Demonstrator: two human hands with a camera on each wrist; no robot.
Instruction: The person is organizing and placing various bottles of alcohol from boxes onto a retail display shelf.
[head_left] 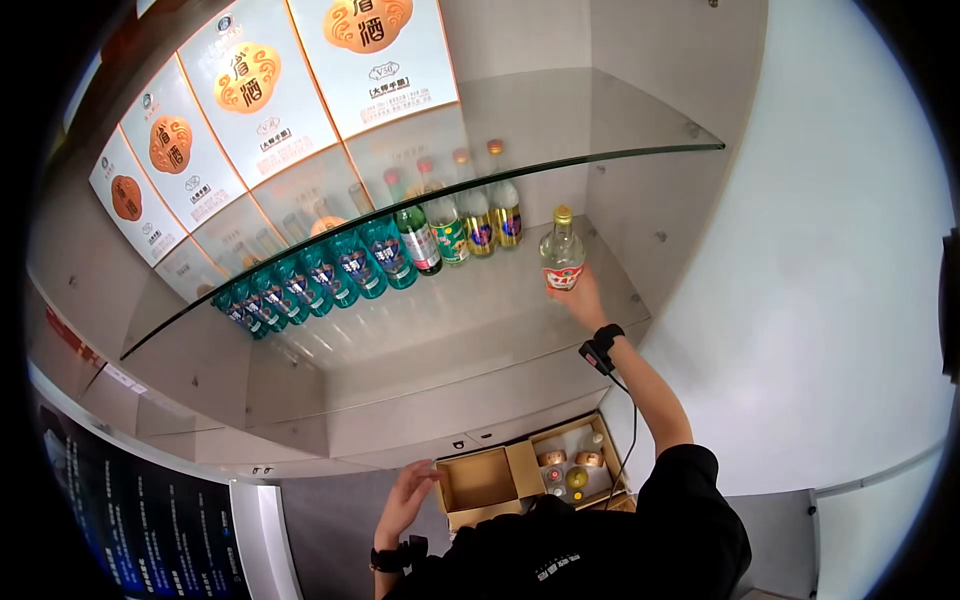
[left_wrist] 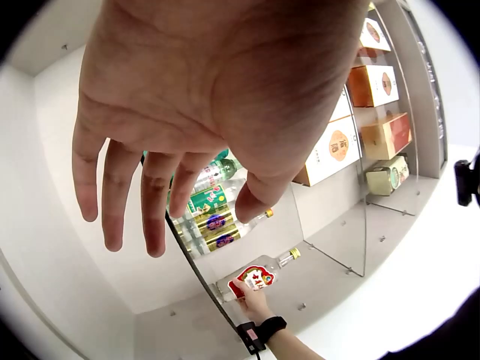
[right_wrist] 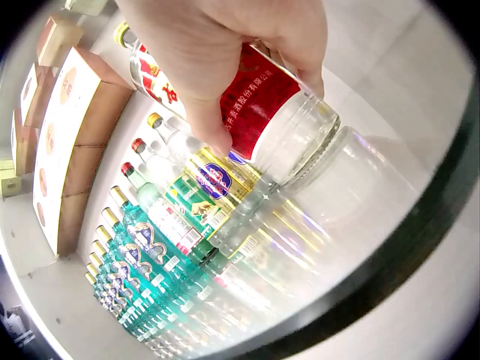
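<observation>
My right hand [head_left: 580, 300] grips a clear glass liquor bottle [head_left: 562, 248] with a yellow cap and a red-and-white label. In the right wrist view, thumb and fingers wrap the bottle's red label [right_wrist: 259, 101], and its base is close over the shelf. To its left stands a row of bottles: two with gold labels [head_left: 507, 215], one with a green label [head_left: 449, 232], a green glass one [head_left: 417, 240] and several teal ones [head_left: 388, 250]. Lower down, my left hand [head_left: 405, 493] hangs with fingers extended and nothing held, near an open cardboard box [head_left: 480, 480].
A glass shelf [head_left: 640, 125] with a dark front edge runs above the bottles and carries several white liquor boxes [head_left: 375, 70]. Below, a second open carton [head_left: 608, 425] contains several bottles. The cabinet's side wall [head_left: 670, 190] rises at the right. A dark screen [head_left: 140, 500] stands lower left.
</observation>
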